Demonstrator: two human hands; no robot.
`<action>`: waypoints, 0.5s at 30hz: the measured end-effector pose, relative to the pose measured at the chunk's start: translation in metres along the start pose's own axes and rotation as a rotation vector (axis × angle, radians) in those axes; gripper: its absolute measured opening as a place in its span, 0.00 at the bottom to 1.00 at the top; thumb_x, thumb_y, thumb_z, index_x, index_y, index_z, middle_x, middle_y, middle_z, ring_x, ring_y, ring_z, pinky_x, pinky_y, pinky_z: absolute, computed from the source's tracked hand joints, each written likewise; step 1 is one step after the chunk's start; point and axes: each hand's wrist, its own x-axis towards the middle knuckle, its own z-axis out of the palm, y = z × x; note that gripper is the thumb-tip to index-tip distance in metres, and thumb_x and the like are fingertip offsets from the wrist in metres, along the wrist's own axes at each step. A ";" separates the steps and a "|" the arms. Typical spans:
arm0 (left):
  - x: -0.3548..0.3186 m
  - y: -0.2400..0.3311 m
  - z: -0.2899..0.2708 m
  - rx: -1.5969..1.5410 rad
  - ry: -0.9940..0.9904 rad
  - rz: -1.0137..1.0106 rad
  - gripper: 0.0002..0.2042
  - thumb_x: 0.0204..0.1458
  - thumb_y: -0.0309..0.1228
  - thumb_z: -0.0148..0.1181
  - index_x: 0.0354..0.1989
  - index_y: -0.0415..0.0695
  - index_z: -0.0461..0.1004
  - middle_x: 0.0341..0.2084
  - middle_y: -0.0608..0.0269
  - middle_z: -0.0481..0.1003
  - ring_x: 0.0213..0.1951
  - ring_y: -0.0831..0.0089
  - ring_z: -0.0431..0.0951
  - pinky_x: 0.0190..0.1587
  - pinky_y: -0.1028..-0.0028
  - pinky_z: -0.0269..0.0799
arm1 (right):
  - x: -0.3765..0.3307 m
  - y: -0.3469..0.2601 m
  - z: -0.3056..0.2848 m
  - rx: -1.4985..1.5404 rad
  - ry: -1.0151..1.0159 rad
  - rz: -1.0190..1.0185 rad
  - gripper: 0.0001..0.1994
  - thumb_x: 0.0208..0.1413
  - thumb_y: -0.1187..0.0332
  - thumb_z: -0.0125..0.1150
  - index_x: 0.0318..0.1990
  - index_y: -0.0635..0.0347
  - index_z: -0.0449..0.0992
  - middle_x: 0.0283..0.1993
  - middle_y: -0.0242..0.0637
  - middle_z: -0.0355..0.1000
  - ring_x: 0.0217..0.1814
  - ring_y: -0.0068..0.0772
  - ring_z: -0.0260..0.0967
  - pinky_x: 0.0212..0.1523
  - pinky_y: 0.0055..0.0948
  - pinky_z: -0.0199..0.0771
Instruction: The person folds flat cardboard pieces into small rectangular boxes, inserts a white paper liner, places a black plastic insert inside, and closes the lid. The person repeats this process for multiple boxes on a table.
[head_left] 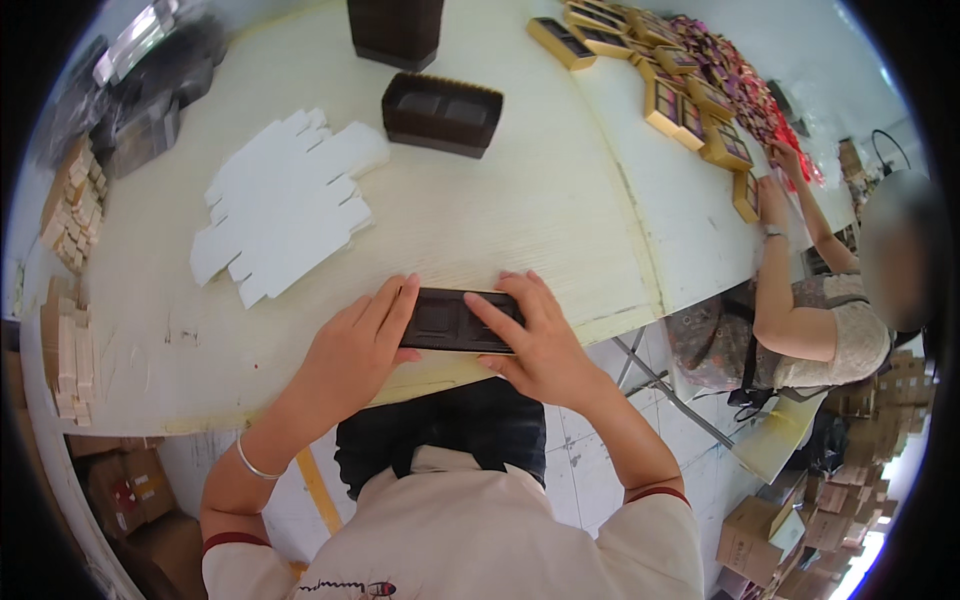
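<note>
Hands met at the near edge of the pale wooden table [480, 210], where the dark brown rectangular plastic tray [452, 322] lay with its long axis crosswise, left hand [358, 345] clasping its left end and right hand [530, 335] its right, equally near.

left hand [355, 345] grips left end of dark brown tray [452, 320], fingers on top | right hand [535, 340] grips its right end; tray lies flat on table edge [300, 390] between both hands | flat white cardboard blanks [285, 205] beyond left hand; another dark tray [442, 113] beyond, well apart
</note>
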 end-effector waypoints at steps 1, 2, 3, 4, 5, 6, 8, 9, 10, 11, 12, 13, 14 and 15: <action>0.002 -0.001 -0.002 0.057 -0.047 0.004 0.34 0.48 0.30 0.65 0.63 0.34 0.58 0.57 0.50 0.65 0.42 0.58 0.72 0.47 0.66 0.69 | 0.000 -0.001 0.000 -0.016 0.001 0.006 0.33 0.47 0.63 0.67 0.63 0.54 0.65 0.55 0.53 0.59 0.61 0.56 0.58 0.67 0.55 0.52; 0.002 -0.001 -0.004 0.118 -0.090 0.006 0.34 0.48 0.32 0.64 0.63 0.34 0.58 0.58 0.51 0.65 0.43 0.57 0.72 0.48 0.65 0.68 | 0.000 -0.001 0.001 -0.020 0.030 -0.007 0.32 0.47 0.63 0.67 0.62 0.55 0.66 0.53 0.53 0.59 0.59 0.55 0.58 0.66 0.55 0.52; 0.002 -0.002 -0.005 0.084 -0.068 0.024 0.34 0.48 0.33 0.64 0.63 0.35 0.58 0.59 0.51 0.64 0.45 0.57 0.71 0.49 0.64 0.67 | -0.001 -0.001 0.003 -0.013 0.047 -0.024 0.32 0.47 0.63 0.67 0.62 0.55 0.66 0.53 0.52 0.60 0.59 0.54 0.59 0.66 0.56 0.53; -0.002 -0.003 -0.005 0.046 -0.044 0.039 0.35 0.48 0.34 0.65 0.64 0.35 0.58 0.59 0.50 0.64 0.47 0.56 0.70 0.51 0.63 0.65 | -0.002 0.002 -0.002 -0.009 0.018 -0.062 0.32 0.46 0.62 0.67 0.62 0.55 0.66 0.53 0.52 0.60 0.59 0.54 0.59 0.66 0.56 0.53; -0.004 -0.005 -0.005 0.014 -0.015 0.055 0.35 0.47 0.35 0.65 0.64 0.36 0.59 0.59 0.50 0.64 0.48 0.55 0.70 0.52 0.61 0.64 | -0.001 0.006 -0.008 -0.007 -0.007 -0.106 0.33 0.46 0.62 0.67 0.62 0.55 0.66 0.52 0.52 0.60 0.59 0.53 0.60 0.66 0.56 0.53; -0.006 -0.003 -0.007 -0.024 0.013 0.036 0.38 0.44 0.36 0.67 0.65 0.40 0.59 0.60 0.50 0.64 0.52 0.52 0.67 0.57 0.57 0.60 | -0.003 0.012 -0.016 -0.099 0.033 -0.149 0.34 0.44 0.60 0.68 0.61 0.54 0.67 0.52 0.51 0.61 0.58 0.53 0.61 0.66 0.55 0.54; -0.004 -0.009 -0.022 -0.015 0.158 -0.026 0.37 0.41 0.34 0.68 0.64 0.40 0.61 0.59 0.49 0.65 0.55 0.51 0.66 0.58 0.58 0.60 | 0.004 0.043 -0.051 -0.293 0.104 -0.140 0.35 0.41 0.58 0.70 0.60 0.52 0.69 0.50 0.50 0.63 0.57 0.52 0.62 0.66 0.52 0.55; -0.006 -0.013 -0.027 -0.011 0.223 -0.060 0.37 0.40 0.33 0.68 0.63 0.40 0.62 0.58 0.49 0.66 0.56 0.51 0.65 0.59 0.59 0.59 | 0.012 0.070 -0.073 -0.345 0.144 -0.036 0.35 0.40 0.56 0.71 0.60 0.52 0.70 0.50 0.51 0.62 0.58 0.51 0.61 0.66 0.52 0.54; -0.007 -0.024 -0.031 0.093 0.267 -0.133 0.35 0.39 0.34 0.70 0.59 0.42 0.66 0.59 0.51 0.66 0.57 0.50 0.65 0.61 0.57 0.59 | 0.019 0.090 -0.095 -0.406 0.232 0.172 0.40 0.40 0.51 0.71 0.64 0.52 0.65 0.56 0.55 0.60 0.62 0.55 0.57 0.66 0.53 0.53; -0.008 -0.033 -0.032 0.189 0.269 -0.188 0.33 0.39 0.35 0.70 0.57 0.41 0.68 0.58 0.51 0.66 0.56 0.50 0.66 0.60 0.57 0.60 | 0.023 0.107 -0.114 -0.594 0.351 0.191 0.45 0.42 0.47 0.69 0.67 0.51 0.58 0.63 0.59 0.54 0.66 0.59 0.52 0.66 0.54 0.52; -0.006 -0.044 -0.033 0.292 0.286 -0.241 0.32 0.39 0.36 0.71 0.56 0.41 0.69 0.57 0.51 0.67 0.56 0.50 0.67 0.59 0.57 0.61 | 0.027 0.119 -0.124 -0.599 0.382 0.181 0.46 0.45 0.45 0.67 0.70 0.48 0.52 0.68 0.61 0.48 0.69 0.62 0.48 0.67 0.53 0.50; -0.003 -0.053 -0.035 0.398 0.314 -0.297 0.31 0.39 0.37 0.72 0.54 0.40 0.71 0.57 0.51 0.68 0.55 0.51 0.67 0.58 0.56 0.62 | 0.031 0.123 -0.122 -0.513 0.404 0.228 0.43 0.47 0.46 0.68 0.69 0.48 0.55 0.67 0.60 0.50 0.68 0.61 0.50 0.67 0.51 0.52; -0.004 -0.058 -0.038 0.299 0.270 -0.357 0.29 0.39 0.34 0.71 0.52 0.39 0.71 0.55 0.51 0.69 0.54 0.51 0.68 0.56 0.58 0.64 | 0.036 0.120 -0.114 -0.454 0.366 0.204 0.42 0.47 0.48 0.68 0.68 0.48 0.56 0.67 0.60 0.51 0.68 0.61 0.51 0.67 0.50 0.53; -0.004 -0.061 -0.041 0.197 0.226 -0.414 0.27 0.39 0.32 0.71 0.50 0.38 0.72 0.53 0.51 0.70 0.53 0.52 0.69 0.55 0.59 0.65 | 0.039 0.113 -0.105 -0.397 0.328 0.180 0.41 0.48 0.49 0.68 0.68 0.48 0.57 0.67 0.59 0.52 0.68 0.60 0.52 0.67 0.49 0.54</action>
